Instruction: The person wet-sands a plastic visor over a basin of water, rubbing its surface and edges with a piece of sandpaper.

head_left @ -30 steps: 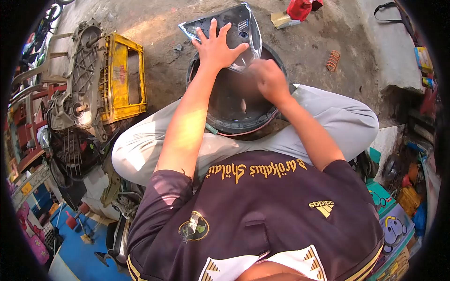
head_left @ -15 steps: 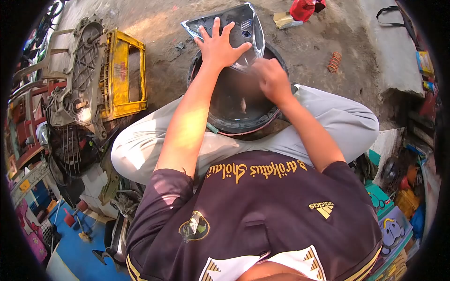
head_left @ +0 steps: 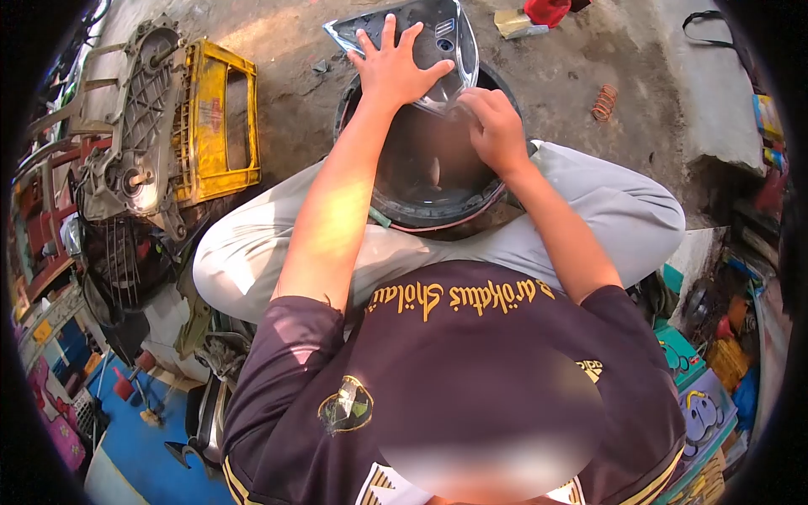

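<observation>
A dark, glossy panel with a clear, shiny edge [head_left: 421,15] leans over the far rim of a round black basin [head_left: 421,215] of dark liquid. My left hand [head_left: 394,74] lies spread on the panel, fingers apart, pressing on its surface. At the panel's near right corner is my right hand [head_left: 495,126], its fingers curled together against the edge. Whatever small thing may be between those fingers is hidden. The basin sits between my crossed legs.
A yellow crate [head_left: 192,126] with a metal engine casing [head_left: 143,109] against it stands at the left. An orange coil spring [head_left: 603,103] lies on the ground at the right. Farther back is a red object [head_left: 547,12] beside a torn box piece.
The view has shifted slightly. My right hand, blurred before, now shows more sharply at the panel's corner. My left hand keeps its spread pose on the panel.
</observation>
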Motion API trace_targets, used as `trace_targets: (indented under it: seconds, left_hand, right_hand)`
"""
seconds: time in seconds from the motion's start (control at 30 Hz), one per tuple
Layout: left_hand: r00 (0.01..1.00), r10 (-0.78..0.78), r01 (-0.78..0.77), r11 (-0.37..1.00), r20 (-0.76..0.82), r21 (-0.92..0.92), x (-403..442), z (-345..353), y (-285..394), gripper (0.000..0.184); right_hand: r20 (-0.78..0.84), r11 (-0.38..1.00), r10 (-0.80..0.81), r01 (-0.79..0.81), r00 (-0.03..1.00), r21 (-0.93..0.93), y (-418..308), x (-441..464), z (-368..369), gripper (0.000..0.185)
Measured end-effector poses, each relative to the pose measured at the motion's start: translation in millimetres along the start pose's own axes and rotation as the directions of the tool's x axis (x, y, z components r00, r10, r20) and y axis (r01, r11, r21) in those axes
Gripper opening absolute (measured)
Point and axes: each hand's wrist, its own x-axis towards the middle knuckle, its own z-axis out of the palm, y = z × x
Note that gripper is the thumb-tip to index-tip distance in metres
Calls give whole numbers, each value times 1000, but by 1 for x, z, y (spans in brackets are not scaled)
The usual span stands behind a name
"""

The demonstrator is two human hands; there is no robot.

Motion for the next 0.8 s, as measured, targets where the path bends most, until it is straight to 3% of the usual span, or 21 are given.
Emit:
trace_targets:
  seconds: [0.13,0.2,0.27,0.47,0.53,0.6,0.7,0.8]
  left_hand:
    - [998,34,-32,999,-51,36,-2,2,0,104]
    - [999,25,-24,999,-38,21,0,3,1,104]
    - [1000,11,-10,1000,-22,15,-3,1,-2,104]
    - [999,17,-16,1000,-33,13,0,2,1,104]
    - [1000,9,-8,1000,-14,16,0,1,0,104]
    - [1000,9,-9,999,-15,31,-4,-1,-1,104]
    - [999,27,-26,999,-34,30,-1,-1,2,103]
    - [1000,10,-10,1000,-23,-3,-1,-1,0,103]
  right_hand:
    - [103,997,-80,80,991,0,-11,-5,-2,45]
    - [41,998,-65,64,997,31,-9,1,-2,34]
    - [-31,1000,13,-14,999,-19,1,6,-4,38]
    - [111,995,-96,96,989,0,-6,-1,-2,45]
    - [-35,997,-42,40,999,-61,5,3,0,47]
    - [-36,998,-43,41,998,-57,0,-1,2,47]
    - [93,994,-108,110,990,-6,-11,-6,-1,45]
    - [-42,998,-34,32,999,-50,3,-1,1,49]
